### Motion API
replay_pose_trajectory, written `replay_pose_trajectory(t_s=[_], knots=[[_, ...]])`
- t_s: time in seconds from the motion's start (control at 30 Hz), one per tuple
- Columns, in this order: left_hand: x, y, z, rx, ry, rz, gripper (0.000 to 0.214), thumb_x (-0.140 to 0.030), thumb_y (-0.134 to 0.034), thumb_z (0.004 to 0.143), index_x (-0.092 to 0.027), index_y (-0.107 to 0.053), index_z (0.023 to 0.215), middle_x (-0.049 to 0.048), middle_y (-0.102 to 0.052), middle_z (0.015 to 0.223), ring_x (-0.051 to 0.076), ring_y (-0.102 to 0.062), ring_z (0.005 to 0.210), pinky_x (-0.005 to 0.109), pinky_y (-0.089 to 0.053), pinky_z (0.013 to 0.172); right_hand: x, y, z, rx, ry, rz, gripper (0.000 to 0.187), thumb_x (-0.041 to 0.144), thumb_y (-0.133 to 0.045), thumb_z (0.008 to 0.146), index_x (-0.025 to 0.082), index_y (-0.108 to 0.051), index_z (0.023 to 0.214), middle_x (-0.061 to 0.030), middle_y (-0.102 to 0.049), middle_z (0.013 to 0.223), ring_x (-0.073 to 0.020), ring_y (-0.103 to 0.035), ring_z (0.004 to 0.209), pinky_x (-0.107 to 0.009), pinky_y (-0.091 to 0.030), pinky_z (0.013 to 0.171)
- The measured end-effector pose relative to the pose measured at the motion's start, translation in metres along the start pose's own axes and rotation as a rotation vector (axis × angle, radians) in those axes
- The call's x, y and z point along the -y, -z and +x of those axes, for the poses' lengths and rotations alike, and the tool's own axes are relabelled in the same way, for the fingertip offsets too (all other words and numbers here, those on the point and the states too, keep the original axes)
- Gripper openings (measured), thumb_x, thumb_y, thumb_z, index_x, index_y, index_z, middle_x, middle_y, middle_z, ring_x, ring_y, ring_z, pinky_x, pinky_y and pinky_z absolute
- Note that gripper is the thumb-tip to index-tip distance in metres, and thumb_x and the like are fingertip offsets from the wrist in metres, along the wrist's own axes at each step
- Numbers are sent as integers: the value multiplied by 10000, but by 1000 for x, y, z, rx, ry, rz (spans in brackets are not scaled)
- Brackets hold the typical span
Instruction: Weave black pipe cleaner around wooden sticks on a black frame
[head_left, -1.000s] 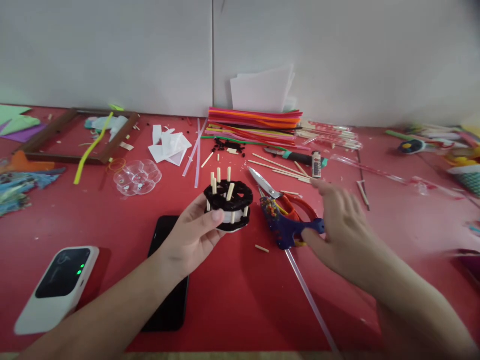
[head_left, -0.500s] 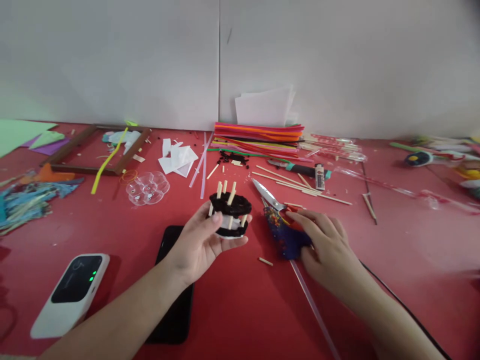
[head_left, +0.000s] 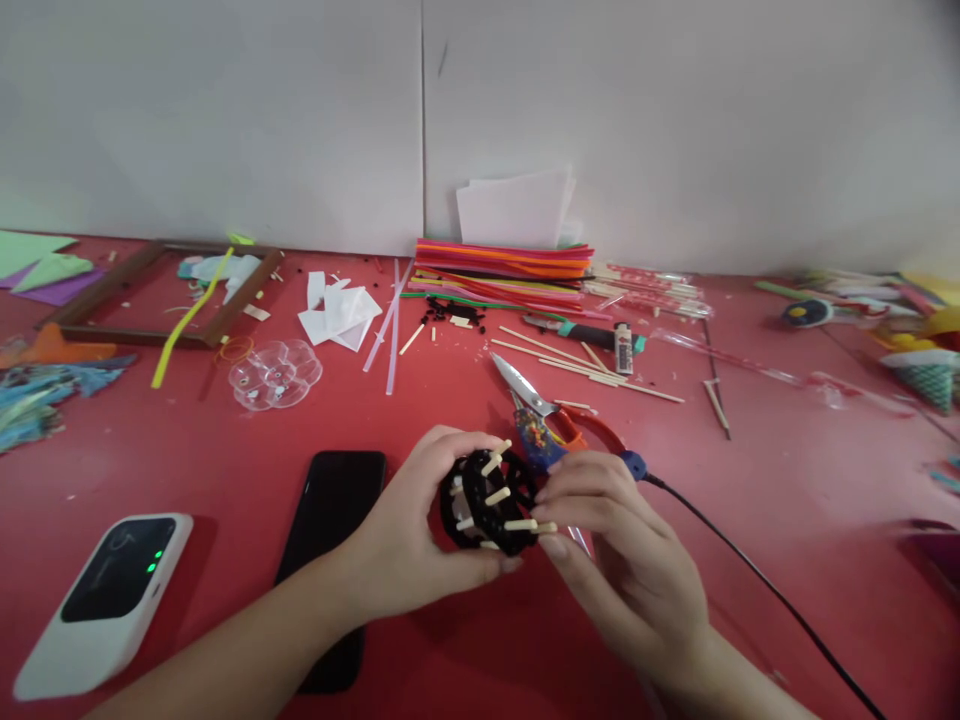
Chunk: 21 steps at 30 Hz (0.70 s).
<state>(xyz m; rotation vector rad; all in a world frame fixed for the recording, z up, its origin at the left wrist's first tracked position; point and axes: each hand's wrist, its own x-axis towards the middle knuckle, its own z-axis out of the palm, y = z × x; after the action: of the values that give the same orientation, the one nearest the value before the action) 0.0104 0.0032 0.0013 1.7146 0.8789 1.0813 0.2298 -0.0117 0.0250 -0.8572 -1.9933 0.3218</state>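
My left hand (head_left: pixel 405 525) is wrapped around a small round craft piece made of fuzzy black rings (head_left: pixel 480 500). Short wooden sticks (head_left: pixel 497 495) poke out of its top, which is tilted toward the right. At its right edge, the thumb and fingers of my right hand (head_left: pixel 626 545) pinch the end of one short wooden stick (head_left: pixel 546 528); whether that stick is fixed to the piece I cannot tell. Just behind my right hand lies a blue glue gun (head_left: pixel 541 440), spotted with colour and partly hidden. Orange-handled scissors (head_left: pixel 525 385) lie against it with their blades pointing away.
A black phone (head_left: pixel 341 500) and a white device with green lights (head_left: pixel 105 605) lie at left. Farther back are coloured pipe cleaners (head_left: pixel 502 270), loose sticks (head_left: pixel 600 372), cutters (head_left: pixel 585 335), a lighter (head_left: pixel 623 348), a clear flower-shaped palette (head_left: pixel 276 374) and a wooden frame (head_left: pixel 142 335). A black cord (head_left: pixel 757 560) runs at right.
My right hand has left the glue gun and come to the black piece, pinching a stick there. My left hand has lowered the piece and tipped its top rightward. The view has shifted slightly right.
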Motion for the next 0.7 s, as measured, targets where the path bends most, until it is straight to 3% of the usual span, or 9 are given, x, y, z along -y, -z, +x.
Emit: replay_pose_trajectory(t_s=[0.17, 0.37, 0.5, 0.7], knots=[[4, -2, -1, -13, -29, 7, 774, -152, -913, 663, -336, -531, 1310, 68, -588, 1339, 281, -616, 1269, 428, -547, 1066, -1, -3, -3, -21, 0, 58, 256, 23, -658, 862, 200, -667, 1047, -20, -728, 870, -173, -674, 882, -354, -600, 817], [-3, -3, -3, 61, 206, -153, 689, -229, -920, 716, -304, -535, 1283, 21, -693, 1189, 201, -723, 1046, 297, -599, 894, 2, -3, -4, -56, -18, 104, 306, -5, -673, 860, 207, -664, 1081, -16, -766, 873, -157, -700, 836, -335, -608, 811], [-4, -2, -3, 66, 229, -206, 733, -252, -946, 701, -331, -530, 1299, -2, -699, 1204, 185, -721, 1063, 273, -593, 909, 4, -2, -1, -80, 88, 60, 302, -45, -666, 834, 185, -672, 1029, -11, -783, 858, -142, -727, 794, -333, -599, 842], [-2, -1, -4, 74, 209, -204, 747, -264, -954, 702, -346, -533, 1315, -7, -697, 1228, 185, -714, 1101, 268, -588, 940, 3, -1, 1, -67, 77, 65, 318, -58, -631, 822, 205, -656, 998, -3, -794, 884, -139, -733, 816, -330, -605, 848]])
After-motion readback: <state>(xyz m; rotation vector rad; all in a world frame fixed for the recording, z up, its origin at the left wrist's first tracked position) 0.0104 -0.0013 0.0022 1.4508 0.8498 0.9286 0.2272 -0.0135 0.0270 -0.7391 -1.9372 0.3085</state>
